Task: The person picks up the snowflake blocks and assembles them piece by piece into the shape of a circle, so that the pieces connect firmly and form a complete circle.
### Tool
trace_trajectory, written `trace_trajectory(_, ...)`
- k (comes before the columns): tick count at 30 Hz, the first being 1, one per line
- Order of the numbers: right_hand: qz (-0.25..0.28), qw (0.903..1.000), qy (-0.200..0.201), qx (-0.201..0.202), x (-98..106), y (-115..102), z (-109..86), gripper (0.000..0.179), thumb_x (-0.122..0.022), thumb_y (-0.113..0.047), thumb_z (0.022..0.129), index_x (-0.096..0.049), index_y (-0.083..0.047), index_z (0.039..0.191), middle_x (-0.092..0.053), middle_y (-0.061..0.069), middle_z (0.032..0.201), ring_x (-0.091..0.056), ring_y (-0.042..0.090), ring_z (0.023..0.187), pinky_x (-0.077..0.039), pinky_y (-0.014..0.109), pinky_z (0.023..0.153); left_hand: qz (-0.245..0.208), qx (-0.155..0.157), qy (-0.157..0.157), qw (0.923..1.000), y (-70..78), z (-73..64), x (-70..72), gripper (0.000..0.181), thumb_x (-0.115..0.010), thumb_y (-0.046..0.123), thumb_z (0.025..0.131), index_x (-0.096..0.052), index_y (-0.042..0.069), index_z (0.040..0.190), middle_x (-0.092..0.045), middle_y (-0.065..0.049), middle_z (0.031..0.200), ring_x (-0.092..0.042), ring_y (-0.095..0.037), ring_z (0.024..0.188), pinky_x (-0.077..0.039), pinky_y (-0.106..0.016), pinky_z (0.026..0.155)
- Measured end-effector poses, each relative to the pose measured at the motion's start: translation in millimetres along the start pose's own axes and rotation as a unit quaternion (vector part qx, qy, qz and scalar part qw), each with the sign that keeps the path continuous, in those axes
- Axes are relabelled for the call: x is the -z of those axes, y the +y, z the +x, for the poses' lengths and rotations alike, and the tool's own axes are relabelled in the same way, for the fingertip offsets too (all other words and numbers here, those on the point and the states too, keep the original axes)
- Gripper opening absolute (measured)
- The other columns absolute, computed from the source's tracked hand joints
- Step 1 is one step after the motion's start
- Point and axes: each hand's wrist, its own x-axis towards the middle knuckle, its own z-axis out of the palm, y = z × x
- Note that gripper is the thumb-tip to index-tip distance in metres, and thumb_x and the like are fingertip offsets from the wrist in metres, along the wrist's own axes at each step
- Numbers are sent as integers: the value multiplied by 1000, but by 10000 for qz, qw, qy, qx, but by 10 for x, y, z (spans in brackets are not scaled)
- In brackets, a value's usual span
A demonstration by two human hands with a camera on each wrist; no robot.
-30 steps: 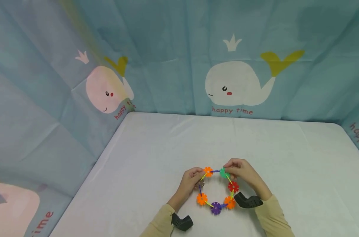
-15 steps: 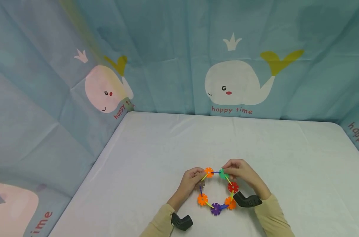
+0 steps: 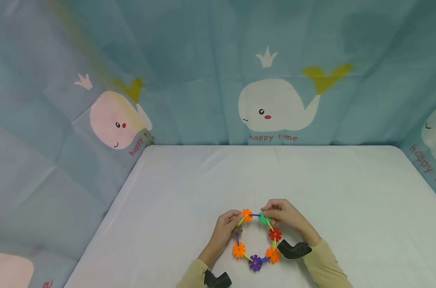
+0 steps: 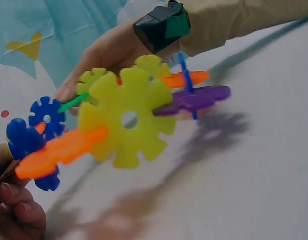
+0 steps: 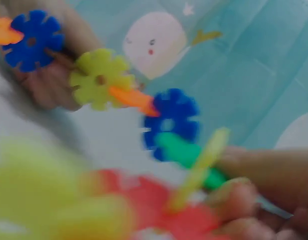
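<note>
A closed ring of slotted snowflake discs in several colours is held up by both hands. My left hand [image 3: 223, 229] pinches its upper left part, by the brown disc [image 3: 239, 230] and the orange disc [image 3: 246, 215]. At the upper right, the thumb and fingers of my right hand [image 3: 285, 216] grip the green disc [image 3: 263, 217]. A red disc [image 3: 275, 234] follows below it, and a purple disc [image 3: 255, 263] sits at the ring's near side. In the left wrist view, a large yellow disc [image 4: 126, 142] partly hides the links behind it. The right wrist view is blurred up close.
The ring is over a white-covered table [image 3: 189, 184]. Blue cloth with printed whales [image 3: 271, 104] hangs behind and on the sides. Black curved devices, the left device [image 3: 218, 279] and the right device [image 3: 294, 249], sit at the wrists.
The head view has shifted, so the backdrop, hands and ring appear farther left and lower. Both hands keep the same hold, and the ring's links look unchanged.
</note>
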Motion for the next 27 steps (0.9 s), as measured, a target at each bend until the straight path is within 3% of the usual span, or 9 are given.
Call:
trace_trajectory(6,76,9985,36,539,3,130,52,13,-53,1,88,-58,12,91,-51,17,57,-41,12,45,-38,22,43,51,-134,153,9998,7,-10,-15,20,-49,4,92,-52,-16,95,-42,-3,60,-39,-11,50,-40,-19,51)
trace_trajectory(14,863,9946,274,500,-60,363,-10,11,-55,-1,87,-60,9,90,-48,-3,56,-31,10,46,-30,21,43,280,-20,26,9996,14,-3,-13,21,-48,5,92,-54,-15,94,-42,-2,58,-43,-10,49,-38,-19,49)
trace_trajectory(17,1145,9906,328,666,-99,386,-17,9,-53,0,88,-61,3,90,-48,-3,59,-31,11,47,-27,23,43,149,-22,-65,9999,12,-5,5,23,-48,7,93,-53,-15,96,-40,-4,59,-38,-10,49,-37,-20,50)
trace_trajectory(21,1402,9869,254,759,-151,380,-4,13,-48,4,89,-60,-1,91,-52,-3,69,-36,8,52,-31,20,46,35,22,-65,10000,10,-14,39,24,-48,8,93,-53,-14,97,-40,-2,59,-36,-9,49,-35,-20,49)
trace_trajectory(27,1422,9877,362,547,-197,355,-34,10,-47,2,91,-55,7,94,-52,-1,73,-41,5,56,-36,16,50,-101,-11,-63,9999,-13,-25,38,23,-48,9,93,-53,-13,96,-41,-1,60,-35,-10,49,-33,-20,48)
